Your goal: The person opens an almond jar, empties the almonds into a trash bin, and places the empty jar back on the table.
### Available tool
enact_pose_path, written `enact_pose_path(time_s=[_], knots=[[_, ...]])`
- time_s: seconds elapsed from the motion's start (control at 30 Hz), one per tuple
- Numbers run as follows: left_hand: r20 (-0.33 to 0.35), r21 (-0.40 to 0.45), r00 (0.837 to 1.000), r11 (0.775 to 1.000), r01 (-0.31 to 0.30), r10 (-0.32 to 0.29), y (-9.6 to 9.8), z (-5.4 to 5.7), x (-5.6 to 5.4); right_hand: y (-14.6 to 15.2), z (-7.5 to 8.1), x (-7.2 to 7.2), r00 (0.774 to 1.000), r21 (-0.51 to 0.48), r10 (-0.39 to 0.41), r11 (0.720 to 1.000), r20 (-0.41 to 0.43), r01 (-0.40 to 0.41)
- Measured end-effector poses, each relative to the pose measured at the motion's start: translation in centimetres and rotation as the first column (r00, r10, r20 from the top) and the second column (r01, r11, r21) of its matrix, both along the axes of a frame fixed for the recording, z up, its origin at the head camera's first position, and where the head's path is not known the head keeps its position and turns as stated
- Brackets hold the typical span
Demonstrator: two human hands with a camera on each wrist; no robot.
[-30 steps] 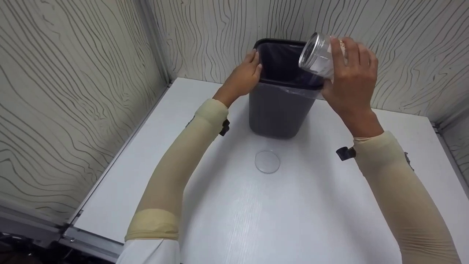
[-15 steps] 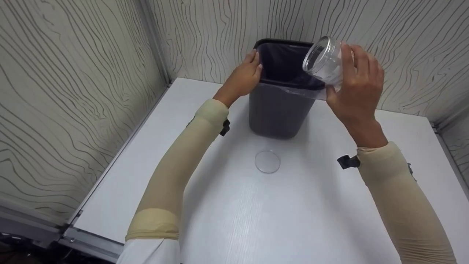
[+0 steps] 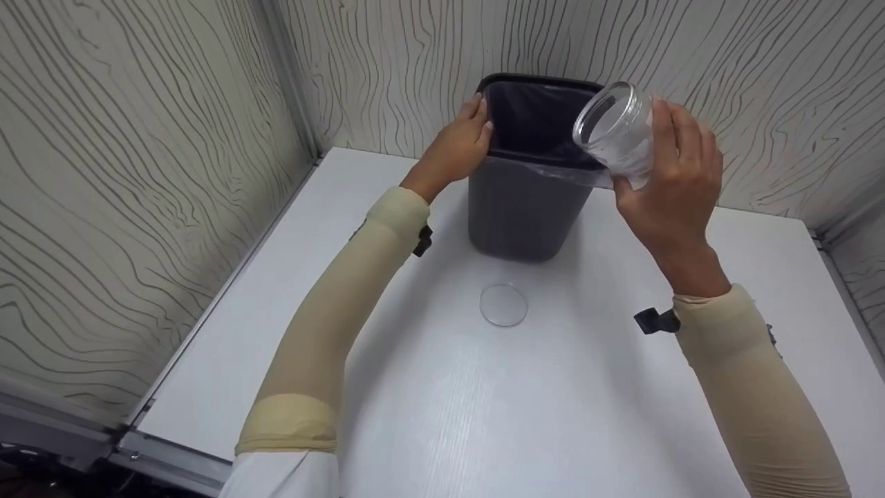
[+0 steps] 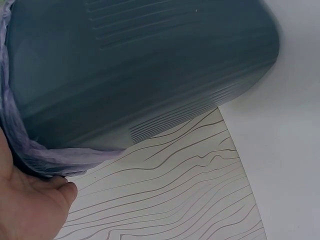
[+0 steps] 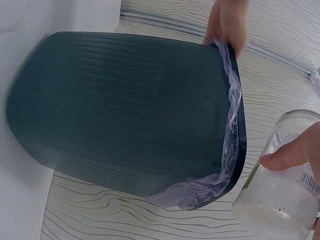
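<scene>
My left hand (image 3: 456, 146) grips the left rim of a dark grey wastebasket (image 3: 529, 214); the fingertips curl at its lined edge in the left wrist view. A thin bin liner (image 5: 233, 107) is folded over the rim. With my right hand (image 3: 677, 176) I hold a clear jar (image 3: 630, 142) tilted, its open mouth facing left at the basket's right rim. In the right wrist view the jar's base has whitish residue and a few dark specks, and a label with a barcode (image 5: 309, 181) wraps its side. The basket's bottom is hidden from the head view.
A clear round lid (image 3: 504, 305) lies flat on the white table (image 3: 442, 401) in front of the wastebasket. Wood-grain patterned panels (image 3: 387, 69) stand behind and at both sides. A metal rail (image 3: 173, 453) runs along the near left edge.
My right hand has lowered the jar slightly and drawn it back toward me, turning its mouth more upward. The left hand, the wastebasket and the lid have stayed in place.
</scene>
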State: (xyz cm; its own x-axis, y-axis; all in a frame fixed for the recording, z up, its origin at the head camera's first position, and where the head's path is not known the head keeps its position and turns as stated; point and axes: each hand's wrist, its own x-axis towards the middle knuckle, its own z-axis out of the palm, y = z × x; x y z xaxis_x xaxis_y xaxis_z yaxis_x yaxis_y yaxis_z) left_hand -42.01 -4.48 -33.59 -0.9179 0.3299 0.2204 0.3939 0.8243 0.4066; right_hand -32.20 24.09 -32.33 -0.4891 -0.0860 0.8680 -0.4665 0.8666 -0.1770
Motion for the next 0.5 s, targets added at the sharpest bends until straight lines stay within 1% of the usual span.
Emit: enact_pose_path(time_s=[0.1, 0.33, 0.5], knots=[[-0.007, 0.008, 1.0, 1.0, 0.004, -0.004, 0.0, -0.1, 0.1, 0.2, -0.4, 0.2, 1.0, -0.023, 0.008, 1.0, -0.001, -0.008], [0.016, 0.008, 1.0, 1.0, 0.006, -0.007, 0.0, -0.1, 0.0, 0.3, -0.8, 0.9, 0.999, -0.075, 0.031, 0.997, -0.008, -0.032], [0.009, 0.008, 1.0, 1.0, 0.011, -0.011, 0.0, -0.2, 0.0, 0.4, -1.1, 1.3, 0.999, -0.102, 0.04, 0.994, -0.004, -0.041]])
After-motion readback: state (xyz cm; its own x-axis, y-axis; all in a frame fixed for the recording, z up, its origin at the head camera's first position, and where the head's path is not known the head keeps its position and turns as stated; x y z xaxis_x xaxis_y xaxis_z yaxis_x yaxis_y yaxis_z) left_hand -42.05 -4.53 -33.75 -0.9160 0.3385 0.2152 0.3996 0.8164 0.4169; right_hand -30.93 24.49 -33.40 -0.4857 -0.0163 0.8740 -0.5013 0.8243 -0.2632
